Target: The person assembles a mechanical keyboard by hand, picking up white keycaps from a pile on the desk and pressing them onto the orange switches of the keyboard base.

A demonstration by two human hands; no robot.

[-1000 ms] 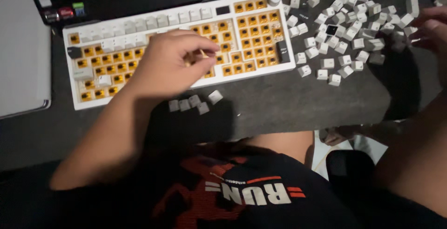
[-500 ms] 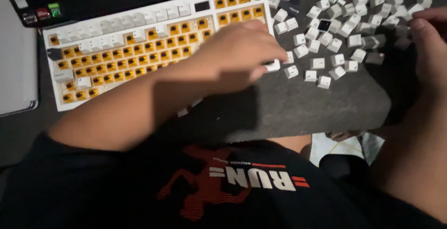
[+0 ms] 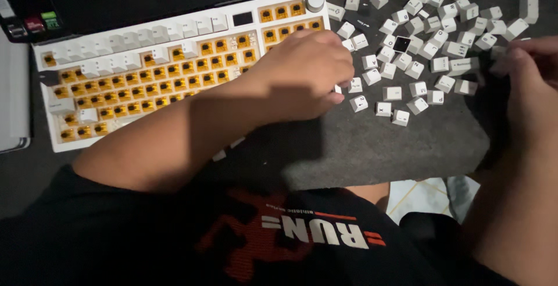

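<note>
Keyboard: a white mechanical keyboard (image 3: 145,59) lies on the dark worktop (image 3: 378,146), its long axis running left to right and tilted, the right end further from the person than the left; its front edge faces the person.
Switches: most keys are bare, showing rows of orange switches (image 3: 151,82); white caps sit only along the top rows and at the left end.
Knob: a round silver knob (image 3: 315,0) stands at the keyboard's far right corner, beside a small dark screen (image 3: 242,18).
Left hand: the left hand (image 3: 302,74) reaches across the keyboard's right end, fingers curled downward at its right edge, just beside the nearest loose caps; whether it grips anything cannot be told.
Right hand: the right hand (image 3: 532,82) rests at the right side of the pile, fingers bent; its grip is hidden in shadow, so open or closed cannot be told.
Loose keycaps: white keycaps (image 3: 430,47) lie scattered right of the keyboard, facing every way; one black keycap (image 3: 402,44) sits among them.
Left edge: a grey flat case (image 3: 13,88) lies beside the keyboard's left end.
</note>
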